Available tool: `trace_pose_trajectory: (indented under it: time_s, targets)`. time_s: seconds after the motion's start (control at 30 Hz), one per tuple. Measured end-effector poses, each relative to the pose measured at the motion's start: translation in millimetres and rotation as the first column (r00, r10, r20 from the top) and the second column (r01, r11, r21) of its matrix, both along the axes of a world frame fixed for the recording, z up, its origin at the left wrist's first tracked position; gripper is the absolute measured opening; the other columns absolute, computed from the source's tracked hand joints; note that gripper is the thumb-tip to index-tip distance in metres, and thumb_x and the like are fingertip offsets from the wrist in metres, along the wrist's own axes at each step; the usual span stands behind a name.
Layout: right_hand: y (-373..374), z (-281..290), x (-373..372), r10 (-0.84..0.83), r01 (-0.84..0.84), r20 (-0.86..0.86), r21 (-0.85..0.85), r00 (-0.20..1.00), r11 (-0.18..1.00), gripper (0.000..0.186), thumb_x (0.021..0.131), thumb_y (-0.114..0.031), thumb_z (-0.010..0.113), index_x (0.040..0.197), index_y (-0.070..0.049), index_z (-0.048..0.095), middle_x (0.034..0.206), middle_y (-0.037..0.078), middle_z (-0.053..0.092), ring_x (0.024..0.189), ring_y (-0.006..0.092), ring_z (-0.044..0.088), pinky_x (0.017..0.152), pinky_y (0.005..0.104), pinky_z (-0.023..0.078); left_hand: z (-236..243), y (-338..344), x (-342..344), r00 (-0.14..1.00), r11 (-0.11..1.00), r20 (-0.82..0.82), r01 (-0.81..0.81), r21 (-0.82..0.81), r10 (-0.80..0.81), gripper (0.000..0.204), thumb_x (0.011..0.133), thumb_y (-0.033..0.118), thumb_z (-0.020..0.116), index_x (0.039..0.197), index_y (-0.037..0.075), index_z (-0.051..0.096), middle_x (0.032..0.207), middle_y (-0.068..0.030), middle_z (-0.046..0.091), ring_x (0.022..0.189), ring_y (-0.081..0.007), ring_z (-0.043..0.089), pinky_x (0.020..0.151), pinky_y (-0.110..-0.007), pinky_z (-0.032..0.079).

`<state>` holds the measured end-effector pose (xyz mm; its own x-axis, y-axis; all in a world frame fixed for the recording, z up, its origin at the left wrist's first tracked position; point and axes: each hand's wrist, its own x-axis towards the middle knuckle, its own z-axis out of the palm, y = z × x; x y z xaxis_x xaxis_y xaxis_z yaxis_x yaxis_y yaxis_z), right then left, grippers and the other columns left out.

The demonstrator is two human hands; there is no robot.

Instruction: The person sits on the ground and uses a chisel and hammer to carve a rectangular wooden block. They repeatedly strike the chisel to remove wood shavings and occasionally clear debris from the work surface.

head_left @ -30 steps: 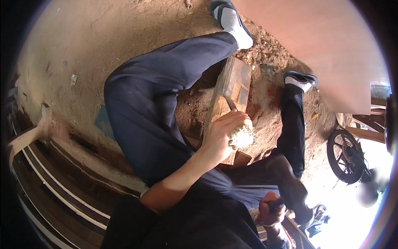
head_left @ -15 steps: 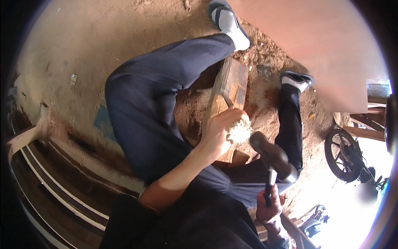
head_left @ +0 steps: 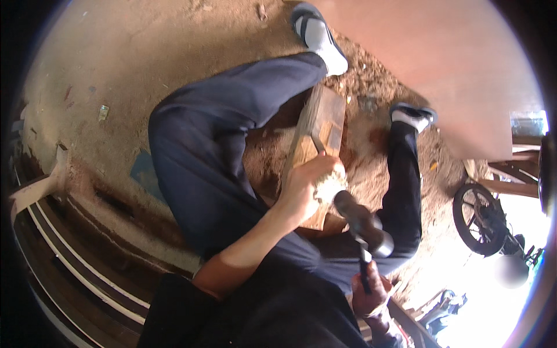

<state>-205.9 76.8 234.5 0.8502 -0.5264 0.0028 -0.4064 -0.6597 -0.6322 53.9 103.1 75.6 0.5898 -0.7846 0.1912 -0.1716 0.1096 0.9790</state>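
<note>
A pale wooden block (head_left: 328, 107) lies lengthwise on the dirt between my legs, with a notch cut into its upper face. My left hand (head_left: 301, 191) is closed round a chisel, whose metal blade (head_left: 319, 143) rests at the notch; the chisel's pale, frayed handle end (head_left: 329, 184) sticks out of my fist. My right hand (head_left: 369, 294) grips the handle of a dark hammer (head_left: 361, 223), whose blurred head is right beside the frayed end; whether they touch I cannot tell.
My sandalled feet (head_left: 325, 43) rest either side of a dirt floor (head_left: 116, 69). Long timber strips (head_left: 81, 267) and a wooden frame (head_left: 40, 185) are at left. A large pinkish panel (head_left: 441, 52) fills the upper right; below it a motorbike wheel (head_left: 478, 217) stands in bright light.
The hammer has risen from low beside my right leg and moved left to the chisel's handle end. My left hand has stayed on the chisel at the block.
</note>
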Motion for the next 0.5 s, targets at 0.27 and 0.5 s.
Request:
trace_pose_trajectory:
  time_s: [0.27, 0.5]
  targets:
    - [2, -12, -8, 0.049, -0.053, -0.111, -0.031, 0.993, 0.998, 0.064, 0.090, -0.003, 0.074, 0.149, 0.001, 0.052, 0.075, 0.014, 0.071, 0.057, 0.0273, 0.066, 0.056, 0.0374, 0.053, 3, 3, 7, 1.000, 1.000, 0.023, 0.005, -0.028, -0.004, 0.031, 0.077, -0.011, 0.076, 0.104, 0.002, 0.069, 0.109, -0.0124, 0.073, 0.104, -0.0229, 0.072, 0.100, -0.033, 0.054]
    - [-3, -12, 0, -0.041, 0.049, -0.145, 0.053, 0.989, 0.997, 0.064, 0.089, 0.001, 0.071, 0.150, 0.001, 0.051, 0.071, 0.013, 0.066, 0.052, 0.0215, 0.062, 0.055, 0.0339, 0.052, 5, 4, 0, 0.999, 0.999, -0.029, 0.039, 0.015, -0.039, 0.033, 0.076, -0.012, 0.076, 0.104, 0.002, 0.068, 0.108, -0.0116, 0.071, 0.101, -0.0231, 0.072, 0.092, -0.033, 0.056]
